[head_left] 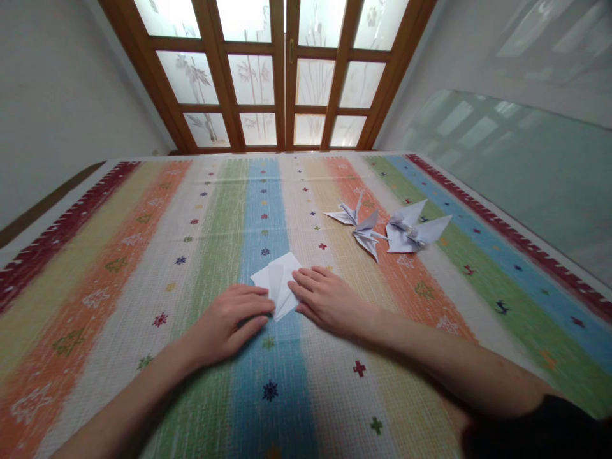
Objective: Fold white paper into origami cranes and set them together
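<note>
One white folded sheet of paper (pixel 280 284) is lying flat on the blue stripe of the multicoloured striped woven cloth (pixel 143 255) that is covering the surface (pixel 564 260), roughly midway between its left and right edges. Both hands are pressing down on it, and neither is gripping anything. The left hand (pixel 229 322) is lying palm down with its fingers stretched out and close together, the fingertips resting on the paper's near left part. The right hand (pixel 325 299) is likewise spread flat, its fingertips touching the paper's right side, so the two hands are almost meeting over the near corner of the sheet. Both bare forearms are reaching in from the near edge.

Three white folded paper cranes (pixel 368 234) are sitting close together further off, toward the far right corner of the surface, well apart from the hands. Beyond the far edge, brown wooden doors with frosted glass panes (pixel 287 76) are standing closed.
</note>
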The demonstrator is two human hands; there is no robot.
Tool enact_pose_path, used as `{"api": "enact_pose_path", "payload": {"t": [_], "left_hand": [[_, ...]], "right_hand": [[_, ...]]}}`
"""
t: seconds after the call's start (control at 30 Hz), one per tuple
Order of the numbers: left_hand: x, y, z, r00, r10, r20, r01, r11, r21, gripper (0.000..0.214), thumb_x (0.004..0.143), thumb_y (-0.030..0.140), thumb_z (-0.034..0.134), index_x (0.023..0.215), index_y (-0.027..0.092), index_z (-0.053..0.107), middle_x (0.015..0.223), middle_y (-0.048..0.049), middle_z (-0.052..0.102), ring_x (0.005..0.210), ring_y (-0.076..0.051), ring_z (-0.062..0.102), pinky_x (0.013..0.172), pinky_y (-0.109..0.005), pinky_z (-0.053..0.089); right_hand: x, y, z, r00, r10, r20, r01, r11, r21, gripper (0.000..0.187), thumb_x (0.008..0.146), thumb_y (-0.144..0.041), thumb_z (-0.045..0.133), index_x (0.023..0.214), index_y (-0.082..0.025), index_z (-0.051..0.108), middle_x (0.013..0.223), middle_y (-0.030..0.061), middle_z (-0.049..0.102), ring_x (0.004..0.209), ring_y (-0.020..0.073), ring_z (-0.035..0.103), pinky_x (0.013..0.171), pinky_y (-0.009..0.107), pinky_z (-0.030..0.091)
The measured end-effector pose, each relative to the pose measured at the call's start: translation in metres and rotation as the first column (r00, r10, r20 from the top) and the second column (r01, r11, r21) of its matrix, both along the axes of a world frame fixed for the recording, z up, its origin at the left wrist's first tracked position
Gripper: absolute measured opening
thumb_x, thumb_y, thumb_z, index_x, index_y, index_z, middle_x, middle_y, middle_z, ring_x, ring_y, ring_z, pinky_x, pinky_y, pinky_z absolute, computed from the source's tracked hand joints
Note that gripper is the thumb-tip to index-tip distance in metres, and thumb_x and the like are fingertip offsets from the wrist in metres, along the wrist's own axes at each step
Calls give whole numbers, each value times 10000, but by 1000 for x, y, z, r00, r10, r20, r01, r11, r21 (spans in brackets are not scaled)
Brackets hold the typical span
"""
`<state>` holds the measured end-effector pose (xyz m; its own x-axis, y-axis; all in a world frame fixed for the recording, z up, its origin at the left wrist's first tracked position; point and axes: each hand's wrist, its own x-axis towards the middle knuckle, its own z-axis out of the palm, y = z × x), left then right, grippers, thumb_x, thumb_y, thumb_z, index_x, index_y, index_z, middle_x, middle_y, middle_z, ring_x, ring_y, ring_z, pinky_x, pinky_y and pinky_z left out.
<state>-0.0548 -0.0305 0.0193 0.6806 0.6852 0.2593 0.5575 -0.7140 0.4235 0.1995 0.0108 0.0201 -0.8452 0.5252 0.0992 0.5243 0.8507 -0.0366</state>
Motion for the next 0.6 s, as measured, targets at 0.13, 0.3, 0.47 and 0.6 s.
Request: {"api": "enact_pose_path", "payload": {"t": [0.13,0.3,0.47,0.6], "left_hand": [[14,24,-15,986,141,-84,-130,984,122,390,983,290,395,1302,156,574,1354,-115,604,1296,-281,520,1055,-521,407],[18,33,-27,954,111,-279,-96,993,64,474,994,332,370,1441,186,424,1499,-102,445,1405,-260,384,1139,-534,286],[15,32,-27,947,107,-304,-100,994,40,503,1016,411,317,1463,191,388,1520,-98,415,1424,-235,350,1158,-502,246],[14,32,-27,936,92,-339,-76,995,60,569,982,524,374,1468,227,386,1549,-85,367,1441,-259,312,1166,-500,207]], "right_hand": [[-4,1,-8,998,2,-61,-4,1000,-29,386,990,-354,436,1209,-71,580,1280,187,604,1210,266,550,1045,416,428],[2,-4,-14,997,29,-66,-31,999,-23,412,980,-375,452,1287,-114,538,1349,201,544,1282,296,489,1060,459,398],[7,-11,-5,997,70,-40,-72,996,-57,417,978,-402,454,1339,-201,511,1394,175,501,1303,339,439,1042,545,360],[3,-18,0,992,118,-50,-123,988,-98,469,966,-410,478,1369,-170,479,1339,161,544,1277,330,445,1047,569,334]]}}
